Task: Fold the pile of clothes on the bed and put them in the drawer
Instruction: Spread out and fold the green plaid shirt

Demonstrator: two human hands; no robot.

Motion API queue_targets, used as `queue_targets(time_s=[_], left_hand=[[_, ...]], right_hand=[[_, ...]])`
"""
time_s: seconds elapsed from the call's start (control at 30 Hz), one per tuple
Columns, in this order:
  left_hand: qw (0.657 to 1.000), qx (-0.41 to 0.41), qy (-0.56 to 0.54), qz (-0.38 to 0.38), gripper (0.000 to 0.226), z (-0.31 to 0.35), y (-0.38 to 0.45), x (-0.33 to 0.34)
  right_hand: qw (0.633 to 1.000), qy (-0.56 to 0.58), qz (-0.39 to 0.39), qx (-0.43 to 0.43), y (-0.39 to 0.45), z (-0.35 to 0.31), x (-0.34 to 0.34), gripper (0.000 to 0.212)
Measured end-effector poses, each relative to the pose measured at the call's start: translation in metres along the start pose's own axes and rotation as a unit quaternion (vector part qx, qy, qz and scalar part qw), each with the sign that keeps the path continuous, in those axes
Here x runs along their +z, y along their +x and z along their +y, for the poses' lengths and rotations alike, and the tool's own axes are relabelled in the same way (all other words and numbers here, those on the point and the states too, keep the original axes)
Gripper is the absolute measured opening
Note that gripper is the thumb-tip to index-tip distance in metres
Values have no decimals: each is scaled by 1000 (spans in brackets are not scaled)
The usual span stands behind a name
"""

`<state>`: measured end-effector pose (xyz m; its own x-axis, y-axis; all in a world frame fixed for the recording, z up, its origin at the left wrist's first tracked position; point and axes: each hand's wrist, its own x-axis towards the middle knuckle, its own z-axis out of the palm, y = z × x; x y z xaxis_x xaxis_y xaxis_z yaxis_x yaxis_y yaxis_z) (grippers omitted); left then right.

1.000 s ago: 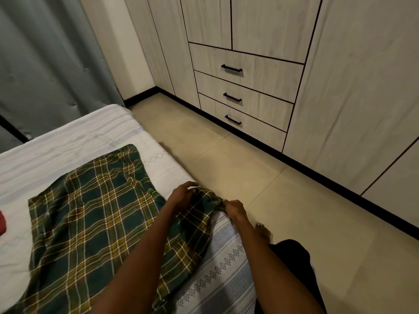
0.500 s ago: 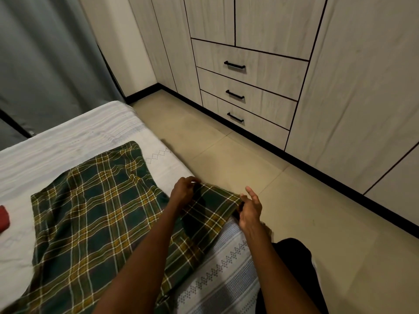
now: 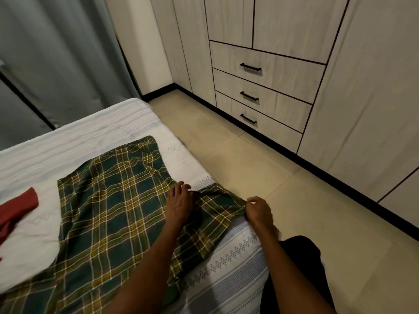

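Note:
A green and yellow plaid garment [image 3: 106,207] lies spread on the white bed [image 3: 68,137]. One corner of it hangs toward the bed's right edge. My left hand [image 3: 179,205] rests flat on the cloth near that corner, fingers straight. At the bed's edge my right hand [image 3: 258,211] pinches the tip of the corner between thumb and fingers. A red garment [image 3: 15,211] lies at the left border, partly cut off. Three drawers [image 3: 267,69] with black handles are shut in the wardrobe across the floor.
A grey curtain [image 3: 56,53] hangs behind the bed. Beige tiled floor [image 3: 283,189] runs between the bed and the wardrobe wall [image 3: 374,98]. My dark-clad leg [image 3: 297,264] shows at the bottom right beside the patterned bed edge [image 3: 229,268].
The view has tilted so the red garment shows at the left. My left hand has flattened on the cloth, and my right hand has drawn the plaid corner further right.

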<state>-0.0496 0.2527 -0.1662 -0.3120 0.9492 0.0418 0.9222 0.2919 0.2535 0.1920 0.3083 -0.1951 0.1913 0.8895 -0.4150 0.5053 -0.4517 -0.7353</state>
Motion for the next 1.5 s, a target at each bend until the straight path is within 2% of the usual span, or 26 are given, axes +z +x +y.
queue_targets(time_s=[0.07,0.13,0.3,0.47,0.53,0.63,0.77,0.93,1.07,1.13,1.27,1.43,1.5], left_hand=[[1000,-14,-15,-2,38,-14,-7,-6],[998,-36,-41,-19,38,-30,-13,-13],[995,-76,-50,-37,46,-81,-25,-33],[989,-134,-67,13,43,-147,-30,-61],[980,-181,-72,50,38,-178,-22,-75],[939,-289,-119,144,31,-241,-4,-97],[892,-386,-163,170,27,-312,18,-119],[890,-401,-150,157,26,-397,59,-117],[901,-392,-88,163,31,-445,99,-106],[911,-382,-68,139,37,-457,121,-100],[950,-310,-15,42,52,-479,162,-96],[945,-323,30,-44,42,-501,195,-108],[943,-324,3,-77,40,-509,203,-116]], right_hand=[[994,-51,47,-86,-10,-13,8,26],[977,-98,56,-182,-21,-33,23,23],[928,-170,-52,-327,-44,-85,77,23],[884,-216,-140,-389,-55,-134,132,31],[878,-228,-168,-386,-50,-153,148,34],[866,-264,-203,-372,-35,-189,182,43],[878,-280,-224,-317,2,-234,225,48],[905,-228,-187,-305,47,-282,300,49],[960,-109,-154,-207,74,-325,357,55],[969,-96,-144,-176,97,-343,378,45],[973,-74,-152,-155,126,-372,396,35],[961,-23,-263,-81,139,-400,381,25],[946,-64,-294,-120,144,-402,376,25]])
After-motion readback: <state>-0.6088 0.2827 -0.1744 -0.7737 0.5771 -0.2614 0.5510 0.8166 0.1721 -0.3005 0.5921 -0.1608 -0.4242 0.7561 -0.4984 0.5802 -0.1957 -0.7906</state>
